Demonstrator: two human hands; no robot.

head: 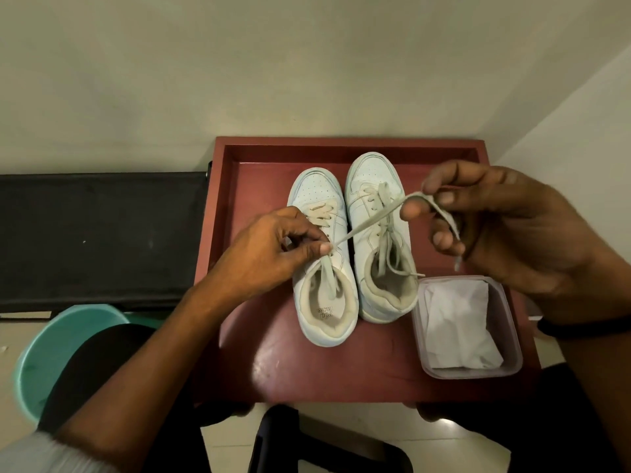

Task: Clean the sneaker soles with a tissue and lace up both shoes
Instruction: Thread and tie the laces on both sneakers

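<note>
Entry, head view. Two white sneakers stand side by side, toes toward the top of the frame, at the centre of a red desk (307, 370) with a raised rim.

- Left-of-frame sneaker (324, 322): laced over the first eyelets only. Its lace (372, 218) runs out of the opening, up and to the right, above the right-of-frame sneaker (375, 172).
- Left hand (269, 249): I see thumb and forefinger pressed together, pinching the lace just over the left-of-frame sneaker's tongue; other fingers (293, 230) curled in.
- Right hand (505, 227): raised at centre right, fingers (444, 179) pinching the far part of the lace; the end drapes over the curled lower fingers and hangs free.
- Right-of-frame sneaker: laces loose, ends lying in the opening.
- Tissue (457, 322): lies crumpled in a clear container (512, 363) at the desk's lower right corner, just beside that sneaker's heel.
- Teal bucket (51, 343) on the floor, lower left.
</note>
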